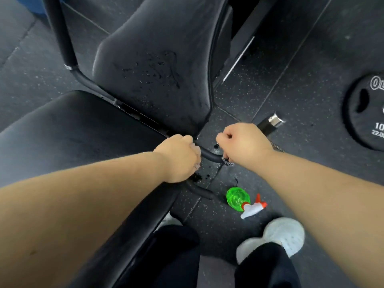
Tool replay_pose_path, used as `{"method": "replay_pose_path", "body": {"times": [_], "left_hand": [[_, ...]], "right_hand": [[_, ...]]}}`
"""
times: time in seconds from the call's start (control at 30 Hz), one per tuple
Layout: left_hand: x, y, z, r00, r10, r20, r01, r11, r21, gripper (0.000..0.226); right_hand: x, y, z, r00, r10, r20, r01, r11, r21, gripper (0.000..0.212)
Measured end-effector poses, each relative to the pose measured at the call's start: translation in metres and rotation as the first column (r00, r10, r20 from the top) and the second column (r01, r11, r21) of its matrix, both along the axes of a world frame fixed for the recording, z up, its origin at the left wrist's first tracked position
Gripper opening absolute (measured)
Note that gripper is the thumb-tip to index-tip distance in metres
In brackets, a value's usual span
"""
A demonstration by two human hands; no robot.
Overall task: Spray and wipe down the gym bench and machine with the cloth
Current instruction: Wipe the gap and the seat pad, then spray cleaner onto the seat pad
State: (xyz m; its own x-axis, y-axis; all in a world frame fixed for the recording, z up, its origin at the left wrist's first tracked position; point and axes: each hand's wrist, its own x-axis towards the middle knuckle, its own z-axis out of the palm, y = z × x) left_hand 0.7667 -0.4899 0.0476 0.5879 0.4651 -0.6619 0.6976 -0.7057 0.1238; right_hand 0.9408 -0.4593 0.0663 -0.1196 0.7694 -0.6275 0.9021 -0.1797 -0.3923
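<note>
Spray bottle [235,197] (on side), below right hand [243,146], left hand [178,159]; both grip bar [209,155]

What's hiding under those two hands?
A black curved bar runs between the left hand and the right hand; both curl round it. Something dark peeks out below each, but the hands cover most of it, so what it is cannot be told.

matt black padded bench [145,59], speckled rubber floor [270,59]
</note>
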Motion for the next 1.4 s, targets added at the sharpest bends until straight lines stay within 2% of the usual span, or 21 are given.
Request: {"method": "replay_pose_path", "body": {"times": [0.07,0.1,0.13,0.2,0.33,0.4,0.5,0.57,0.7,0.8,0.87,0.93,1.0,1.13,1.3,1.4], "left_hand": [[0.013,-0.006,0.013,0.996,-0.013,0.092,0.022,0.995,-0.099,0.03],[0.021,-0.013,0.017,0.987,0.057,0.152,-0.031,0.985,-0.169,0.026],[0.029,-0.022,0.02,0.963,0.168,0.209,-0.119,0.966,-0.23,0.025],[0.041,-0.047,0.017,0.86,0.422,0.288,-0.335,0.891,-0.305,0.029],[0.067,-0.092,0.004,0.606,0.772,0.193,-0.658,0.622,-0.425,0.033],[0.084,-0.115,-0.006,0.548,0.818,0.173,-0.718,0.567,-0.403,0.023],[0.104,-0.137,-0.03,0.557,0.81,0.183,-0.736,0.584,-0.344,0.017],[0.121,-0.146,-0.05,0.585,0.785,0.205,-0.71,0.617,-0.338,0.025],[0.154,-0.153,-0.084,0.648,0.729,0.223,-0.67,0.684,-0.289,0.045],[0.176,-0.155,-0.11,0.789,0.604,0.117,-0.577,0.792,-0.199,0.057],[0.188,-0.159,-0.126,0.864,0.499,0.066,-0.489,0.863,-0.129,0.056],[0.195,-0.16,-0.137,0.914,0.403,0.051,-0.401,0.915,-0.049,0.044],[0.197,-0.16,-0.144,0.922,0.385,0.049,-0.384,0.923,-0.023,0.033],[0.186,-0.158,-0.136,0.904,0.409,0.124,-0.411,0.912,-0.006,0.025],[0.166,-0.157,-0.075,0.888,0.405,0.218,-0.406,0.913,-0.04,0.038],[0.152,-0.15,-0.026,0.816,0.499,0.292,-0.491,0.865,-0.107,0.042]], "right_hand": [[0.013,-0.021,0.004,0.999,-0.035,0.023,0.035,0.999,-0.003,0.032],[0.02,-0.031,0.005,0.998,-0.046,0.037,0.047,0.999,-0.011,0.032],[0.029,-0.043,0.007,0.997,-0.058,0.045,0.059,0.998,-0.023,0.033],[0.051,-0.067,0.006,0.994,-0.091,0.061,0.094,0.994,-0.052,0.034],[0.106,-0.117,-0.005,0.979,-0.173,0.104,0.184,0.978,-0.102,0.032],[0.135,-0.15,-0.014,0.967,-0.222,0.128,0.238,0.963,-0.124,0.029],[0.163,-0.195,-0.038,0.965,-0.217,0.146,0.24,0.955,-0.173,0.018],[0.175,-0.215,-0.058,0.964,-0.227,0.139,0.254,0.939,-0.231,0.01],[0.181,-0.234,-0.099,0.957,-0.263,0.124,0.289,0.911,-0.295,0.053],[0.172,-0.24,-0.129,0.955,-0.274,0.112,0.295,0.908,-0.296,0.079],[0.166,-0.243,-0.146,0.959,-0.267,0.093,0.283,0.916,-0.285,0.091],[0.162,-0.246,-0.159,0.958,-0.28,0.067,0.288,0.924,-0.252,0.098],[0.158,-0.248,-0.168,0.952,-0.302,0.042,0.304,0.924,-0.231,0.1],[0.152,-0.248,-0.163,0.953,-0.303,-0.005,0.293,0.927,-0.235,0.103],[0.143,-0.237,-0.114,0.932,-0.363,-0.009,0.361,0.928,-0.093,0.112],[0.129,-0.222,-0.067,0.952,-0.286,-0.112,0.283,0.958,-0.042,0.105]]}}
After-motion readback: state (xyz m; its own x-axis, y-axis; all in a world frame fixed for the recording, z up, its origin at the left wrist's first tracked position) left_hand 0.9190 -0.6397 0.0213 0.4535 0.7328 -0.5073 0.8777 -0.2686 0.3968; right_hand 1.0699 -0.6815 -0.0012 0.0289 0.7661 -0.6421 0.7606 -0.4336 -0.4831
